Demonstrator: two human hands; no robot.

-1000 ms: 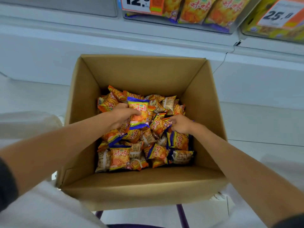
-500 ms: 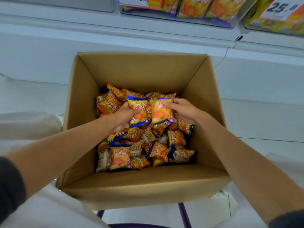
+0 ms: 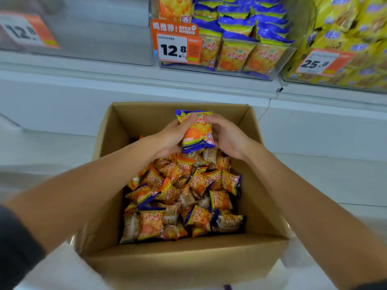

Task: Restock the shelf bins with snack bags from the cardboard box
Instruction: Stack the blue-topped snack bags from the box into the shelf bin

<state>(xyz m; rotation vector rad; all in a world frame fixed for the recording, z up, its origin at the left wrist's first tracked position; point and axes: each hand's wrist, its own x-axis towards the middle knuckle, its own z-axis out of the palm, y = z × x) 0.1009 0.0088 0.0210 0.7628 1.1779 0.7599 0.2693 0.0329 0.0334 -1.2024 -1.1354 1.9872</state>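
Cardboard box point(image 3: 184, 258) holds loose orange snack bags point(image 3: 184, 197). Above them we see the left grip point(image 3: 171, 137) and right grip point(image 3: 228, 139) both curled round an upright stack of bags point(image 3: 198, 130); how many, we cannot tell.

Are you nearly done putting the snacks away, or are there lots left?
Not nearly. The middle shelf bin already holds rows of orange bags. The left hand and right hand grip a small stack of bags over the cardboard box. A big pile of bags lies in the box, waiting to be shelved.
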